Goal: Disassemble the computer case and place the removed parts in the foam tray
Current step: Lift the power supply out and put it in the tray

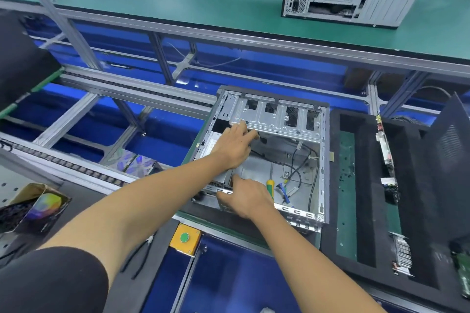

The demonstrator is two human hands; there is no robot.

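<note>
The right hand [245, 199] is at the near edge of the open computer case [267, 157], fingers curled around a yellow-green screwdriver [270, 187]. The left hand [235, 146] reaches deeper inside, fingers loose. The black foam tray [330, 211] sits just right.

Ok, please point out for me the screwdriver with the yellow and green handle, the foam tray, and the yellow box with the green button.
screwdriver [270, 187]: head view, on its yellow and green handle inside the open case.
foam tray [328, 211]: head view, on its bare black left wall.
yellow box [178, 242]: head view, on its yellow top beside the green button.
</note>
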